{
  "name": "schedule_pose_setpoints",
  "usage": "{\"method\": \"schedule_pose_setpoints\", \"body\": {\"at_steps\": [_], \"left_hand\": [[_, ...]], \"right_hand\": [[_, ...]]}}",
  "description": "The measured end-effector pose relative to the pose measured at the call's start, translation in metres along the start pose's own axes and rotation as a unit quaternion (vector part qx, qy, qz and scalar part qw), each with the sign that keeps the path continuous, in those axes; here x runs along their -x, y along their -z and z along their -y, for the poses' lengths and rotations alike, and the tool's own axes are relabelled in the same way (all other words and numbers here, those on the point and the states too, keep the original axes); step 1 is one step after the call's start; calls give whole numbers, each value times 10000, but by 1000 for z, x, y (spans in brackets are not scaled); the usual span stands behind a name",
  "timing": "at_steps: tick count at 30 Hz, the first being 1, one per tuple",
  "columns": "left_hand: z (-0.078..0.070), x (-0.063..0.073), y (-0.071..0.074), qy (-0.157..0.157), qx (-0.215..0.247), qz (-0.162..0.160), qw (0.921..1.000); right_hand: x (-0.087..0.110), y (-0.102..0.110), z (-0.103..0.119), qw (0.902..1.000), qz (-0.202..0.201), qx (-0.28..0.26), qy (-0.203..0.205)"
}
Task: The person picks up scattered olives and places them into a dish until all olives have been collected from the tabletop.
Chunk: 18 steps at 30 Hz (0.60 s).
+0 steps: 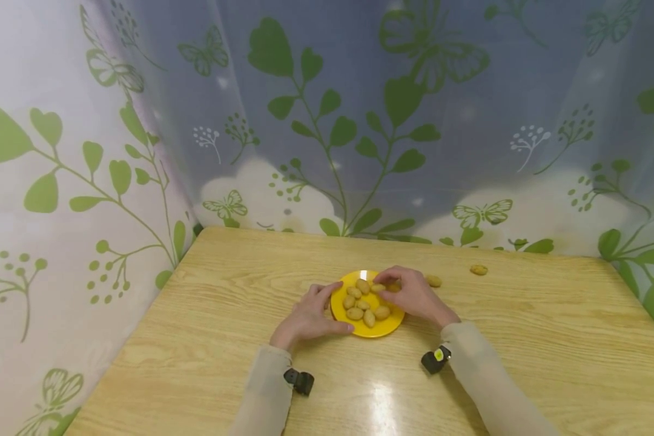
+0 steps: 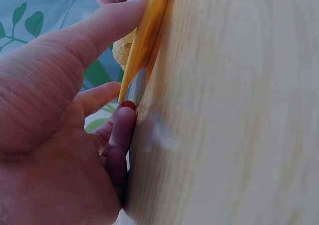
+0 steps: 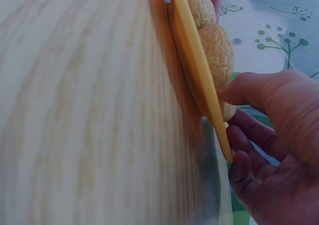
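Observation:
A round yellow plate (image 1: 380,330) on the wooden table holds several tan, wrinkled, oval walnuts (image 1: 355,313). My left hand (image 1: 308,313) grips the plate's left side, its thumb (image 2: 107,23) over the rim and the other fingers spread round the edge. At the plate's upper right, my right hand (image 1: 414,297) pinches a walnut (image 1: 378,288) between thumb and fingers, over the plate. In the right wrist view, the thumb is beside a large walnut (image 3: 218,51), and the fingers partly hide another one (image 3: 229,111).
Two more walnuts lie on the table (image 1: 523,327) right of the plate: one (image 1: 433,281) just beyond my right hand, another (image 1: 479,269) farther right near the back edge. A leaf-patterned curtain (image 1: 354,181) hangs behind the table and along its left side.

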State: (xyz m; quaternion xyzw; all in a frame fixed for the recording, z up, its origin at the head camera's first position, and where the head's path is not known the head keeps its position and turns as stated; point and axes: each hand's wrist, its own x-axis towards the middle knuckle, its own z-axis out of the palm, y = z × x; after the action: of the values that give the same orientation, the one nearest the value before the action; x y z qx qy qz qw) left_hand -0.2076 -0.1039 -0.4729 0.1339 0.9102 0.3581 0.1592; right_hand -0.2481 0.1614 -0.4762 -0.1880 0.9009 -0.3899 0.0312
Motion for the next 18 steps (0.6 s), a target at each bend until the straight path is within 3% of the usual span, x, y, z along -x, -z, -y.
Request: {"method": "schedule_pose_setpoints", "body": {"at_steps": [18], "left_hand": [[-2, 0, 0, 14, -37, 25, 10000]], "right_hand": [[9, 10, -2, 9996, -102, -270, 68]]}}
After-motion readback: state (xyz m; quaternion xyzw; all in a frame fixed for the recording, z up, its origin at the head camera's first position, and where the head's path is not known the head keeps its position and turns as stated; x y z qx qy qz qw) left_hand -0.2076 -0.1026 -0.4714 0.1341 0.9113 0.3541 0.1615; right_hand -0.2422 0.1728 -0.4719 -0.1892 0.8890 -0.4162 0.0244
